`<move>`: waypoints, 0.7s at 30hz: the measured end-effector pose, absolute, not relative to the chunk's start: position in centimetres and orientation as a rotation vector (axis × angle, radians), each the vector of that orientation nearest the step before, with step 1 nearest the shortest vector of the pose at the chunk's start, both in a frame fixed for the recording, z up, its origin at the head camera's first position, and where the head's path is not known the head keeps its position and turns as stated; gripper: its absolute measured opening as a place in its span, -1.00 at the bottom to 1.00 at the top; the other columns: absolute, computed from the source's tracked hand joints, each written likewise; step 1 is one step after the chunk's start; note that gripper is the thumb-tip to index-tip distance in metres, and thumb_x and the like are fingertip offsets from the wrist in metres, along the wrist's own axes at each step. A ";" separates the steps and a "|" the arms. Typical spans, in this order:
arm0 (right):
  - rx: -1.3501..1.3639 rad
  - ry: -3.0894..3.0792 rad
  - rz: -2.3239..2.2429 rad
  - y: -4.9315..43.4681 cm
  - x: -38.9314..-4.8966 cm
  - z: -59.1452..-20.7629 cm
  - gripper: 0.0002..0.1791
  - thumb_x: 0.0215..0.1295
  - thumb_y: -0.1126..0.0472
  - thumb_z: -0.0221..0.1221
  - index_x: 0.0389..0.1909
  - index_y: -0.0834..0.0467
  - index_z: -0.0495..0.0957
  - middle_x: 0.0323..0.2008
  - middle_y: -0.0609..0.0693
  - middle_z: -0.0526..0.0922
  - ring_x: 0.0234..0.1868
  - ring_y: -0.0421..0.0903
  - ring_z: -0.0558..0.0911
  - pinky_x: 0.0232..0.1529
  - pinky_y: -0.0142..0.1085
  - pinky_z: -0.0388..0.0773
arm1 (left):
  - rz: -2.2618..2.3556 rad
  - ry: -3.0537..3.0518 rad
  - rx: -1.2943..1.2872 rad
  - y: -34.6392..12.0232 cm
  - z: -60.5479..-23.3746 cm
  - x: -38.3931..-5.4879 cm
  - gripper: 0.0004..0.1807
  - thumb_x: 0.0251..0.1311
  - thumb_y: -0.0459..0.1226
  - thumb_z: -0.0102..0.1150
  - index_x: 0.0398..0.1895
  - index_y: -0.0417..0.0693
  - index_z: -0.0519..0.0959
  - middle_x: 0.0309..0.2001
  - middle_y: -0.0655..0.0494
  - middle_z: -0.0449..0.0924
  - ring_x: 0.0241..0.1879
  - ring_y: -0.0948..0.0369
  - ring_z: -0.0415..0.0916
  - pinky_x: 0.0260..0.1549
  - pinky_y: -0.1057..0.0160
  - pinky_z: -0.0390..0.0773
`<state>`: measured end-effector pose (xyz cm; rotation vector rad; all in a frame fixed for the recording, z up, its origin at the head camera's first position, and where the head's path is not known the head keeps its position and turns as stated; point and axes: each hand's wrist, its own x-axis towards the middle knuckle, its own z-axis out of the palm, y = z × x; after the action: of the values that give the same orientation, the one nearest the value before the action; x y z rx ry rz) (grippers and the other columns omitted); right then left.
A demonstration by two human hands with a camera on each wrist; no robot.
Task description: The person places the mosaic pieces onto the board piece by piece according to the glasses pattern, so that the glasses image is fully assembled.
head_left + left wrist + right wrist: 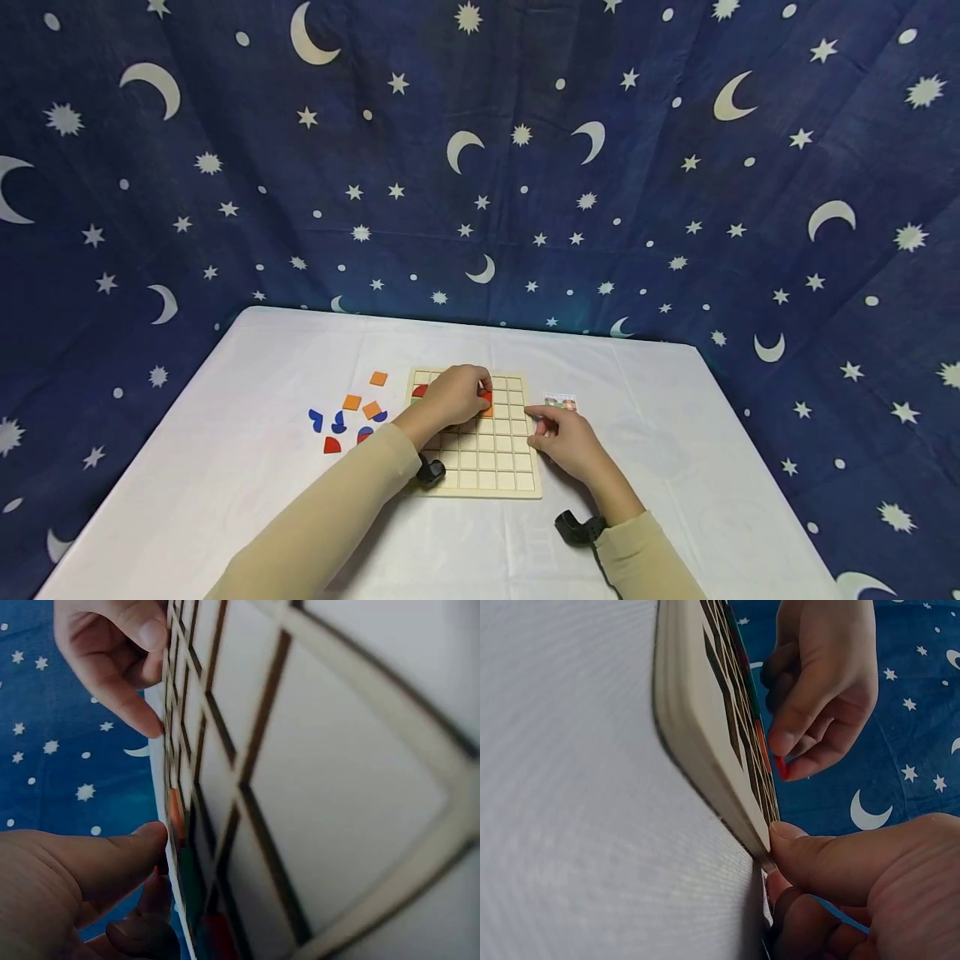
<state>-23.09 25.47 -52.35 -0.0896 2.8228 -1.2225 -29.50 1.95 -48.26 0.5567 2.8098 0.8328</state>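
A pale wooden grid board [487, 481] lies on the table. My left hand [453, 396] is over its upper part and pinches a small red piece [781, 768] between thumb and finger. Right by those fingertips, an orange piece [487, 412] sits in the grid. Red piece [420, 389] and green piece [416, 401] lie in the upper left cells, partly hidden by the left hand. My right hand [566, 437] touches the board's right edge with thumb and index fingertips, spread apart along it; its other fingers are curled.
Loose orange squares [378, 378], blue pieces [339, 422] and a red quarter-round piece [332, 445] are scattered left of the board. A small printed card [560, 401] lies beyond the right hand. A starry blue cloth [480, 167] hangs behind the white table [262, 350].
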 end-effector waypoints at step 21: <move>-0.045 2.825 -1.207 25.2 -23.0 -52.1 -0.46 0.24 0.31 0.49 0.26 0.02 0.70 -0.39 -0.06 0.59 -0.50 -0.12 0.50 -0.53 -0.35 0.43 | 0.781 2.883 0.473 1.9 -48.6 -29.7 -0.89 0.40 -0.28 0.30 -0.16 0.13 0.77 -0.11 0.15 0.79 -0.14 0.15 0.66 -0.11 0.10 0.66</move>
<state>-23.01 25.21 -52.09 -0.0455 2.8251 -1.2066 -29.70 1.86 -48.58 0.4732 2.8832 0.7814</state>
